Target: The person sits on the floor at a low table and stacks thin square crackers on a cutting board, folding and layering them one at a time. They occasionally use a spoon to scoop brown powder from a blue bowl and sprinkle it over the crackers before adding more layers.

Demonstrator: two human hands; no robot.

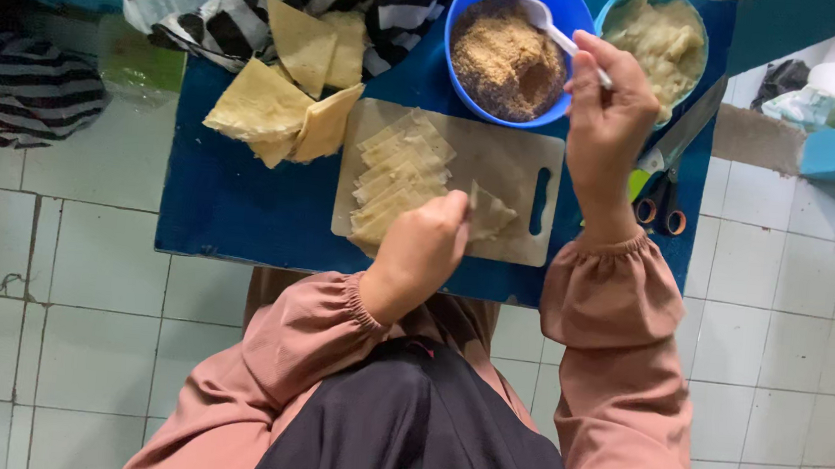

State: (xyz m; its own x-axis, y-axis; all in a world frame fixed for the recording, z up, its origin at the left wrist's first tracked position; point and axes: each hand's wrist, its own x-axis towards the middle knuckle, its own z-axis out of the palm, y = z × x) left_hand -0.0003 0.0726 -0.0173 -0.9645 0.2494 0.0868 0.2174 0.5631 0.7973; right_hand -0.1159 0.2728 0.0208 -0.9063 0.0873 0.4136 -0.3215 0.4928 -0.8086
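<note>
- Nearest us, our left hand [424, 250] rests curled on the pale wooden cutting board [503, 162], its grip pinching a thin folded pastry sheet [491, 213].
- Our right hand [607, 120], wrist bent, has its grip closed on a white plastic spoon [551, 25] dipping into the blue plastic bowl of brown crumbs [507, 58].
- Crumbs may spill onto the blue bench [232, 200] if we tilt the spoon.
- Pinched too hard, the sheet could tear.
</note>
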